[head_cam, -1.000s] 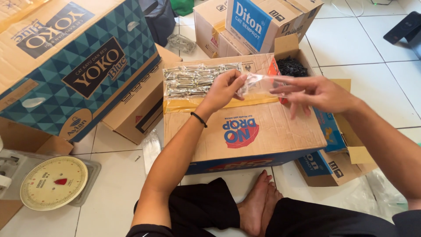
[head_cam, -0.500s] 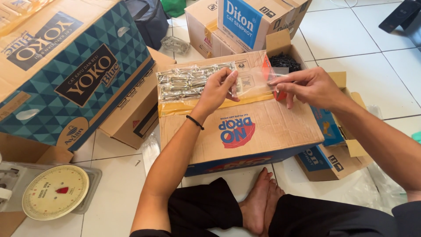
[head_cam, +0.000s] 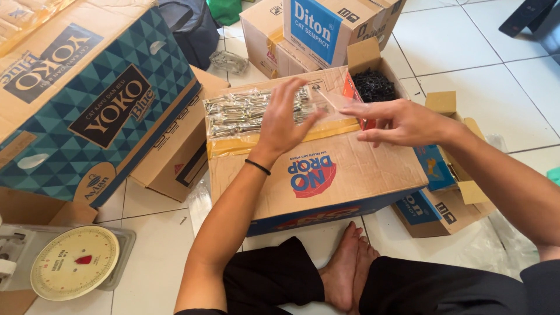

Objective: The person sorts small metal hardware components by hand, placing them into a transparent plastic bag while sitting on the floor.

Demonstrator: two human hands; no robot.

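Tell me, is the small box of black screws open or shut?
Open. The box has its flap raised at the back, and the black screws show inside from above.

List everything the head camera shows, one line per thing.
clear plastic bag: one, see-through, between both hands above the box top
silver screw packets: one stack, silver, on the far left of the box top
cardboard box: one, brown with blue edge, in front of the person
black screws: one heap, black, in a small open carton behind the box
patterned box: one, teal and brown, left
kitchen scale: one, cream dial, bottom left
stacked cartons: several, brown and blue, top centre
left hand: fingers spread, touching the bag
right hand: fingers extended at the bag
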